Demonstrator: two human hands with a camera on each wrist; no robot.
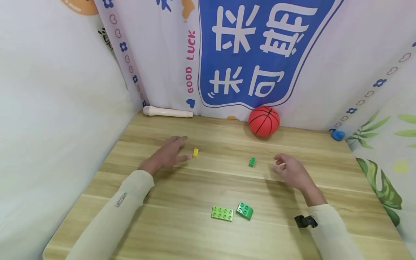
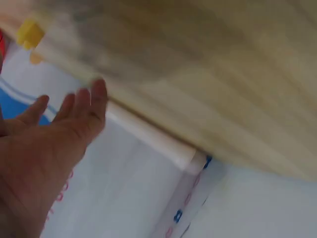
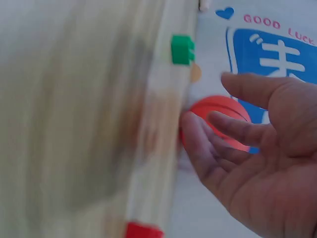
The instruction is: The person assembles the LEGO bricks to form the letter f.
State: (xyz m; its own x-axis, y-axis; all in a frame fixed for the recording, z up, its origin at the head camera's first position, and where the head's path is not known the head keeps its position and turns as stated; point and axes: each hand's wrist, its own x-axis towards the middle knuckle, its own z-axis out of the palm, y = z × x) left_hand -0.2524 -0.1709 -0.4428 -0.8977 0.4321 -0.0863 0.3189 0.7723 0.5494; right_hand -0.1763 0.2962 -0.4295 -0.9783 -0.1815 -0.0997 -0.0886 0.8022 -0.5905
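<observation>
My left hand [image 1: 169, 153] hovers over the left part of the table, fingers spread and nothing held. Just beyond its thumb lies a small yellow brick [image 1: 195, 153], which also shows in the left wrist view [image 2: 30, 33]. On the right, my right hand [image 1: 290, 170] is above the table with loosely bent, parted fingers and an unfilled palm. A small green brick [image 1: 252, 162] lies to its left, upper centre in the right wrist view [image 3: 182, 49]. Nearer me are a light green eight-stud brick [image 1: 222, 213] and a darker green sloped brick [image 1: 245, 211], side by side.
A red toy basketball [image 1: 264, 121] rests at the table's back edge. A pale microphone-shaped stick [image 1: 167, 112] lies at the back left, and a small blue object [image 1: 338, 135] at the back right corner. The right wrist view shows a red block [image 3: 142, 230]. Printed cloth [image 1: 169, 57] hangs behind.
</observation>
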